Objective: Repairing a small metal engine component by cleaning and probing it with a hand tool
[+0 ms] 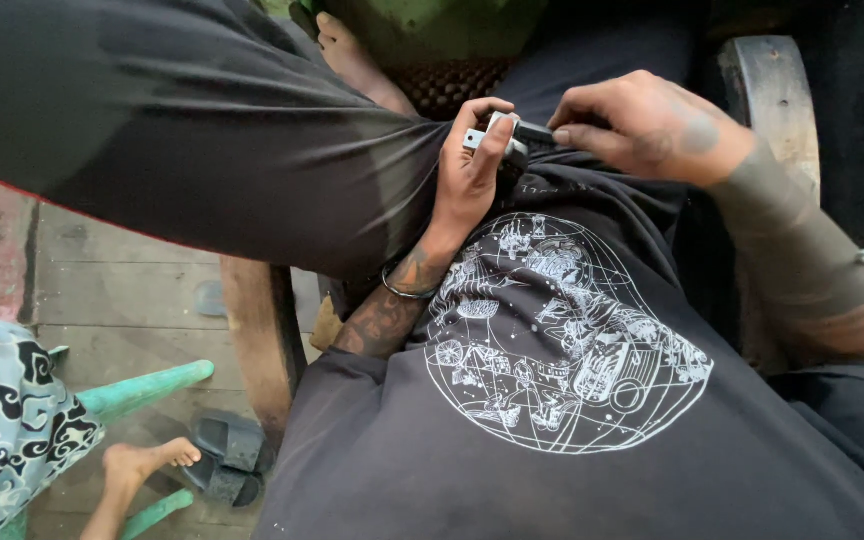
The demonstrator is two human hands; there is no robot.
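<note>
I am seated and looking down at my own lap. My left hand curls around a small silver-grey metal part, thumb pressed over its top. My right hand comes in from the right and pinches the dark end of the same part with its fingertips. Both hands rest just above my black T-shirt, which carries a white round line drawing. My left leg in dark trousers stretches across the upper left, its bare foot at the top. A metal bangle circles my left wrist.
A wooden chair arm curves at the upper right, and a wooden leg stands below my thigh. Another person's bare foot and patterned blue-white cloth sit at lower left, beside a green chair frame and dark sandals on the plank floor.
</note>
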